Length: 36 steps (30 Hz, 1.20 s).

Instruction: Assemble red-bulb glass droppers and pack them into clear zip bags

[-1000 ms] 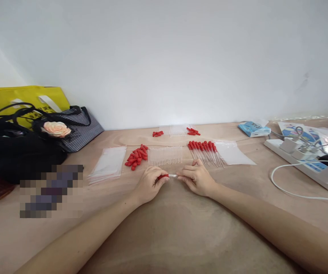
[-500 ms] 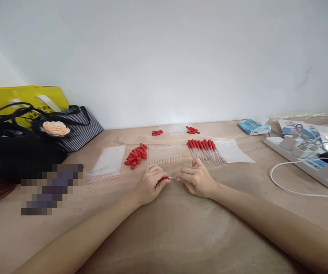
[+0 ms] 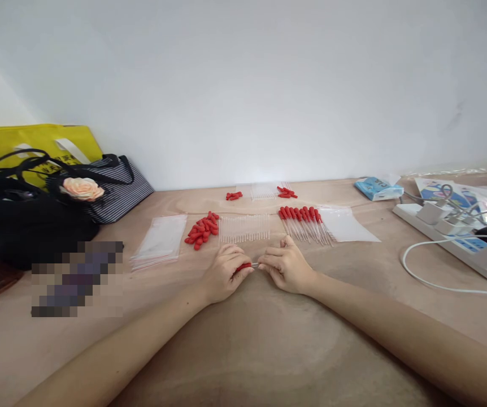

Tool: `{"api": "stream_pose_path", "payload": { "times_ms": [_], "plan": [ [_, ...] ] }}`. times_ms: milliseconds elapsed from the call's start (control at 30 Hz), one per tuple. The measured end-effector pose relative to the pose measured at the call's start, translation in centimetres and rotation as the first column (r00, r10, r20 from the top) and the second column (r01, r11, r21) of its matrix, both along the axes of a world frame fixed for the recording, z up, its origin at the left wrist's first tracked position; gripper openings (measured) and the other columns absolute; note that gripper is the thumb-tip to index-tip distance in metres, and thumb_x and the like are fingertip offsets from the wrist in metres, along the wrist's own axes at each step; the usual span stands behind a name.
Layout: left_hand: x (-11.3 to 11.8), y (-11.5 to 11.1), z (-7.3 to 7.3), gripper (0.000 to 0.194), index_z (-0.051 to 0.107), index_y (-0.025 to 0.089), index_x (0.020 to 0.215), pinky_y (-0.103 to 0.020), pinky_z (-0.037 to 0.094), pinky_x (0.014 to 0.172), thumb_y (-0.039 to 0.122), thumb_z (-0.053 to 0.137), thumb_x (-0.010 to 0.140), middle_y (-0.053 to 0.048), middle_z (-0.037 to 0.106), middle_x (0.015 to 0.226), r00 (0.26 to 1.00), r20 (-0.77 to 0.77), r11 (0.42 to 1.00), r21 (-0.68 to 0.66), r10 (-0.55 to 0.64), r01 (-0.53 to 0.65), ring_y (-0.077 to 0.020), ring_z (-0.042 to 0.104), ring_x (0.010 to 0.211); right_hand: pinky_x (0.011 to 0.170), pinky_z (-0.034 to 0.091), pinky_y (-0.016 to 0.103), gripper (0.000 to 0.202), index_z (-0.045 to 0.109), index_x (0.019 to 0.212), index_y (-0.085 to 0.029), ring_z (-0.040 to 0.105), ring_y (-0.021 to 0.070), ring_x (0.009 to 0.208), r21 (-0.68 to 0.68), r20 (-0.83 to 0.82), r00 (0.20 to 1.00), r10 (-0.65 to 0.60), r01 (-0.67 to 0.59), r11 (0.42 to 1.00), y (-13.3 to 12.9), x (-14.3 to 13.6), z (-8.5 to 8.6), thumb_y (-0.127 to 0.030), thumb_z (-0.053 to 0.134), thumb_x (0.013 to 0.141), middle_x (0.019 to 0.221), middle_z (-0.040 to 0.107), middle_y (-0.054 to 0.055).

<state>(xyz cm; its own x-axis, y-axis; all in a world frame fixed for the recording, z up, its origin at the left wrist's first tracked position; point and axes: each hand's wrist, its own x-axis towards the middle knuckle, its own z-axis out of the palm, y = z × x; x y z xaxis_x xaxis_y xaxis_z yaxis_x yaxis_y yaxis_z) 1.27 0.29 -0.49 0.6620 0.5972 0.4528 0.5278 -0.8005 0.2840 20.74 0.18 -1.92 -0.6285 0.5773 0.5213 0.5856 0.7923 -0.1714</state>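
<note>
My left hand [image 3: 225, 273] is closed on a red rubber bulb [image 3: 244, 267], its fingers curled round it near the middle of the table. From the bulb's right end a thin clear tube [image 3: 255, 264] runs to my right hand [image 3: 285, 267], whose thumb and fingers pinch it. Just beyond my left hand lies a pile of red bulbs [image 3: 202, 230]. A row of clear glass tubes [image 3: 244, 228] lies between the pile and several red-bulb droppers [image 3: 303, 219], which rest side by side beyond my right hand.
Clear zip bags [image 3: 159, 240] lie at left, and a white sheet or bag [image 3: 349, 225] at right. Small red bulbs [image 3: 287, 193] lie by the wall. Bags [image 3: 120, 189] crowd the left. A tissue pack [image 3: 378, 189], power strip [image 3: 430, 226] and white cable [image 3: 404, 265] sit at right.
My right hand has moved left, closer to my left hand, and less of the tube shows between them. My left hand keeps its hold on the bulb.
</note>
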Motion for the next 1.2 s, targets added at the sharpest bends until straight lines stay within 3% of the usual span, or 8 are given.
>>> {"api": "stream_pose_path", "payload": {
  "times_ms": [300, 533, 633, 700, 767, 933, 1033, 1200],
  "plan": [
    [-0.1, 0.0, -0.2, 0.013, 0.055, 0.017, 0.077, -0.035, 0.035, 0.083, 0.023, 0.046, 0.083, -0.002, 0.062, 0.072, 1.000, 0.026, 0.998, 0.067, 0.017, -0.019, -0.0167, 0.054, 0.079, 0.069, 0.020, 0.030, 0.025, 0.063, 0.084, -0.018, 0.046, 0.0100, 0.063, 0.029, 0.015, 1.000, 0.009, -0.009, 1.000, 0.2, 0.3, 0.7, -0.024, 0.039, 0.087, 0.073, 0.061, 0.001],
    [-0.2, 0.0, -0.2, 0.010, 0.056, 0.019, 0.080, -0.036, 0.033, 0.085, 0.023, 0.047, 0.083, 0.000, 0.063, 0.076, 0.999, 0.006, 0.995, 0.086, 0.040, -0.041, -0.0168, 0.054, 0.081, 0.065, 0.020, 0.031, 0.023, 0.063, 0.088, -0.018, 0.043, 0.0155, 0.073, 0.156, 0.180, 0.984, 0.019, -0.048, 0.987, -0.1, 1.0, 1.6, -0.027, 0.042, 0.084, 0.072, 0.059, 0.004],
    [-0.4, 0.1, -0.2, 0.015, 0.053, 0.020, 0.097, -0.036, 0.036, 0.085, 0.024, 0.047, 0.083, -0.004, 0.061, 0.092, 0.988, 0.057, 0.987, 0.072, 0.143, -0.147, -0.0188, 0.053, 0.090, 0.064, 0.020, 0.031, 0.021, 0.063, 0.087, -0.017, 0.044, 0.0154, 0.071, 0.130, 0.197, 0.979, -0.048, 0.023, 0.991, 0.0, 1.1, 1.4, -0.023, 0.044, 0.082, 0.071, 0.059, 0.005],
    [-0.5, 0.2, -0.2, 0.027, 0.046, 0.018, 0.108, -0.037, 0.037, 0.085, 0.024, 0.048, 0.082, -0.007, 0.057, 0.103, 0.961, 0.100, 0.964, 0.041, 0.256, -0.261, -0.0207, 0.050, 0.097, 0.065, 0.021, 0.031, 0.021, 0.063, 0.086, -0.017, 0.046, 0.0159, 0.073, 0.064, 0.172, 0.973, -0.154, 0.145, 0.987, 0.5, 1.4, 1.2, -0.022, 0.043, 0.081, 0.073, 0.060, 0.005],
    [-0.6, 0.2, -0.3, 0.033, 0.042, 0.018, 0.112, -0.037, 0.038, 0.086, 0.024, 0.050, 0.080, -0.008, 0.053, 0.106, 0.937, 0.101, 0.942, -0.003, 0.334, -0.335, -0.0217, 0.048, 0.100, 0.066, 0.022, 0.030, 0.022, 0.063, 0.084, -0.017, 0.050, 0.0168, 0.076, -0.027, 0.135, 0.939, -0.315, 0.322, 0.947, 1.4, 1.7, 1.1, -0.023, 0.042, 0.081, 0.076, 0.062, 0.005],
    [-0.5, 0.3, -0.1, 0.033, 0.043, 0.019, 0.108, -0.038, 0.039, 0.085, 0.020, 0.052, 0.077, -0.007, 0.052, 0.106, 0.938, 0.038, 0.938, -0.057, 0.344, -0.341, -0.0218, 0.048, 0.098, 0.069, 0.026, 0.031, 0.027, 0.061, 0.092, -0.018, 0.055, 0.0205, 0.083, -0.172, 0.101, 0.738, -0.667, 0.673, 0.719, 4.5, 2.0, 1.4, -0.029, 0.038, 0.082, 0.082, 0.065, 0.007],
    [-0.5, 0.3, -0.1, 0.029, 0.046, 0.019, 0.104, -0.038, 0.038, 0.085, 0.020, 0.053, 0.076, -0.006, 0.053, 0.104, 0.941, 0.013, 0.939, -0.072, 0.339, -0.337, -0.0223, 0.048, 0.097, 0.072, 0.026, 0.032, 0.026, 0.057, 0.095, -0.017, 0.056, 0.0216, 0.083, -0.179, 0.134, 0.659, -0.741, 0.751, 0.635, 5.9, 1.5, 1.5, -0.029, 0.039, 0.081, 0.083, 0.065, 0.007],
    [-0.6, 0.4, -0.1, 0.027, 0.048, 0.019, 0.102, -0.038, 0.038, 0.085, 0.021, 0.053, 0.076, -0.006, 0.052, 0.103, 0.942, -0.011, 0.937, -0.091, 0.337, -0.336, -0.0224, 0.048, 0.097, 0.076, 0.024, 0.035, 0.024, 0.056, 0.093, -0.015, 0.056, 0.0222, 0.080, -0.187, 0.199, 0.601, -0.774, 0.799, 0.571, 7.3, 0.7, 1.2, -0.023, 0.040, 0.078, 0.081, 0.065, 0.009]
  ]
}}
